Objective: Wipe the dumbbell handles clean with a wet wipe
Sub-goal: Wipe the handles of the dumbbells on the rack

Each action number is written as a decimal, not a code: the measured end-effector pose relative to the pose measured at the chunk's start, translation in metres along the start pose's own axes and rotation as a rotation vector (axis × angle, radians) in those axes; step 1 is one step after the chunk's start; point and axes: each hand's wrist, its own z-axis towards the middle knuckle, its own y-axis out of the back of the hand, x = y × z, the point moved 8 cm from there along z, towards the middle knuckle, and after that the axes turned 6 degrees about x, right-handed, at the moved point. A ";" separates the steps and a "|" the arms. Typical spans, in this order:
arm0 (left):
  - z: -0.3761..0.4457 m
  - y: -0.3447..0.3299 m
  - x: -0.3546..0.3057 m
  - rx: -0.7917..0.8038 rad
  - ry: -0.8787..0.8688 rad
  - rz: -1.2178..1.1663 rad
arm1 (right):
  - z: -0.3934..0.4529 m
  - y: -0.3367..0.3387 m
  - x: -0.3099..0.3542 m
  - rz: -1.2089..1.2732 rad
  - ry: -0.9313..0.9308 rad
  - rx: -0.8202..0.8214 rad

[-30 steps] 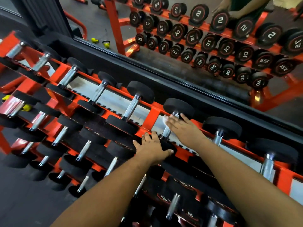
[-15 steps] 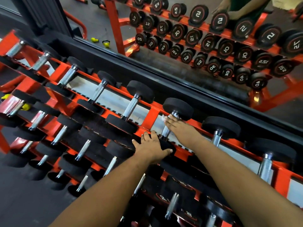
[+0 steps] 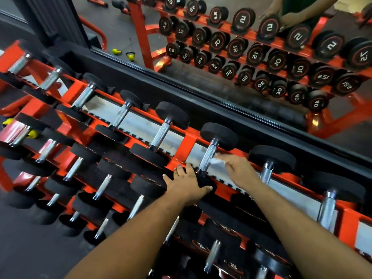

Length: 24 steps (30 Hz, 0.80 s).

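Numbers are showing on the dumbbell ends in the mirror at twelve o'clock, all reversed: we are reading 2.5, 5, 7.5, 10, 12, 15, 20, 22, 25, 30 and 40 in white inside red rings. On the real rack, near six o'clock, we are making out a 30 on one end cap and some letters on another, too blurred to read.

We are resting our left hand on the near black head of the dumbbell at the centre, fingers spread over the top of the head and the thumb stretched out toward three o'clock along its near edge. Our right hand is sitting just to the three o'clock side of that dumbbell's knurled steel handle, fingers nearly straight and close together, pressing a small white wet wipe whose crumpled edge is touching the handle's side. We cannot tell whether the thumb is pinching the wipe from beneath.

Along the top shelf of the orange rack we are counting eight dumbbell handles, running from ten o'clock down to four o'clock. Lower shelves are holding many more, motion-blurred at the left, so we are giving no count there. In the mirror, two yellow kettlebells are lying on the dark floor at eleven o'clock
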 end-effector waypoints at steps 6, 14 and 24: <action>0.000 0.000 0.000 -0.003 0.002 -0.003 | -0.001 -0.065 0.001 1.291 -0.746 -0.319; 0.000 0.001 0.000 -0.018 0.004 -0.008 | 0.031 -0.069 -0.003 1.361 -0.785 -0.204; 0.001 0.001 0.000 -0.015 0.000 0.001 | 0.038 -0.078 -0.008 1.345 -0.713 -0.162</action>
